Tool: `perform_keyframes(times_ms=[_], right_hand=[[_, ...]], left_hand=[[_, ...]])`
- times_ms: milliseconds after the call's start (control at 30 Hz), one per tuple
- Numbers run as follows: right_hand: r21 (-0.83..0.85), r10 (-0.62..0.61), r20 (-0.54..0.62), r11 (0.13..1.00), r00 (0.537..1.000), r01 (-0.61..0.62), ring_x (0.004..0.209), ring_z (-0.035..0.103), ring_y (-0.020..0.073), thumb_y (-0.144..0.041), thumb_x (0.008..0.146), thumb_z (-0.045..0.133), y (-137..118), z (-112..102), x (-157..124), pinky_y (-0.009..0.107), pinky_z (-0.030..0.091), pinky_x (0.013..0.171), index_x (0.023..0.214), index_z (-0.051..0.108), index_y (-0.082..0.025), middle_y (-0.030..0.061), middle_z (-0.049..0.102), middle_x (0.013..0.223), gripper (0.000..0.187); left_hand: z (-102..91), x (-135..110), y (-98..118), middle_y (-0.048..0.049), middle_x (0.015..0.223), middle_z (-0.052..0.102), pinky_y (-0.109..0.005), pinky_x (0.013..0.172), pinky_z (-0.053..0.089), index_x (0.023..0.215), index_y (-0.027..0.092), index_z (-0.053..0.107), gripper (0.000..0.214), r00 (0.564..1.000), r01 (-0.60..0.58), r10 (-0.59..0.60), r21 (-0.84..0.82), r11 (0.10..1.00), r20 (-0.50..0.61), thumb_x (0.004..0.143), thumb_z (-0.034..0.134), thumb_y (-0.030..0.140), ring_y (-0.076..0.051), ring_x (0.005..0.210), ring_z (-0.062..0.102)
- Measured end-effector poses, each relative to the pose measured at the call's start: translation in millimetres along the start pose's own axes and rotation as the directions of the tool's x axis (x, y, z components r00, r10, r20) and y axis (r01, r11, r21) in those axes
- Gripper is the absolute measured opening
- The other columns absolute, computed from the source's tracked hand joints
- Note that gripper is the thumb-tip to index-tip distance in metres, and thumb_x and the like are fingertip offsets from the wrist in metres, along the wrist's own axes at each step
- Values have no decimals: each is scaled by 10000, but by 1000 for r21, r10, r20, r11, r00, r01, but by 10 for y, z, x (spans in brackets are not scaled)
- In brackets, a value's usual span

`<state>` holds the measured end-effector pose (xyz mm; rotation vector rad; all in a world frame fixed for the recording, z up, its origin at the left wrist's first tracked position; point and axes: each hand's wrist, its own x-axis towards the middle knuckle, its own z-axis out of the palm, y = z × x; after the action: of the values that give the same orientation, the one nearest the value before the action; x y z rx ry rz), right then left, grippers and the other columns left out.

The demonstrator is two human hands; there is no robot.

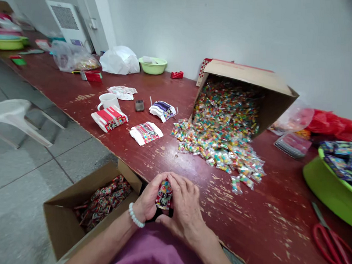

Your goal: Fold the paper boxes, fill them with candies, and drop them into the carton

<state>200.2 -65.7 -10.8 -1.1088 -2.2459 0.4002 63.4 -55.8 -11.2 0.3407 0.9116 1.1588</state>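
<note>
Between my two hands, close to my body at the table's front edge, is a small printed candy packet point(164, 194), red and black with coloured dots. My left hand point(149, 196), with a pale bead bracelet at the wrist, is closed round its left side. Cupped over the right side is my right hand point(186, 201), its fingertips meeting the left ones above the packet. Past them, many clear-wrapped colourful candies point(220, 145) spill from a tipped cardboard box point(274, 102). Flat printed packets point(146, 133) lie in a stack on the table to the left.
Below on the left stands an open carton point(64, 220) of similar red-black packets. The red table point(248, 225) also bears a white mug point(108, 101), red-handled scissors point(331, 243) and a green basin point(325, 186) of dark packets. A white stool point(11, 112) stands left.
</note>
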Motion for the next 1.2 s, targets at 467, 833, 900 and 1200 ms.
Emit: perform_keyframes(times_ms=[467, 833, 900, 1200], right_hand=[[264, 8, 140, 964, 990, -45, 1386, 338, 343, -482, 746, 736, 137, 188, 234, 518, 376, 1068, 1481, 273, -248, 153, 275, 1541, 900], [-68, 107, -137, 991, 985, -118, 1085, 571, 290, -308, 888, 566, 901, 428, -10, 448, 477, 863, 1248, 554, -239, 118, 582, 1275, 367], [-70, 96, -155, 992, 983, -108, 1074, 578, 280, -307, 887, 563, 899, 432, -10, 434, 480, 860, 1238, 561, -235, 116, 594, 1257, 358], [-95, 106, -144, 988, 984, -121, 1083, 569, 277, -290, 893, 564, 895, 430, 28, 427, 473, 858, 1229, 565, -247, 103, 606, 1248, 340]], left_hand=[[-890, -438, 601, -37, 989, 690, -320, 710, 508, 1250, 258, 532, 479, 949, -62, 265, 724, 687, -171, 882, 504, 563, -197, 789, 649], [-842, 897, 1264, -196, 1527, 379, -470, 1148, 260, 1453, 58, 385, 649, 677, 126, 674, 855, -502, 296, 944, 377, 460, -335, 1426, 294], [-744, 1284, 1303, -212, 1562, 309, -547, 1154, 190, 1473, 46, 355, 686, 662, 164, 693, 847, -505, 285, 941, 384, 477, -383, 1453, 210], [-901, 1624, 1082, -192, 1524, 396, -551, 1153, 165, 1431, 98, 457, 702, 732, 156, 608, 792, -590, 308, 917, 392, 573, -376, 1423, 296]])
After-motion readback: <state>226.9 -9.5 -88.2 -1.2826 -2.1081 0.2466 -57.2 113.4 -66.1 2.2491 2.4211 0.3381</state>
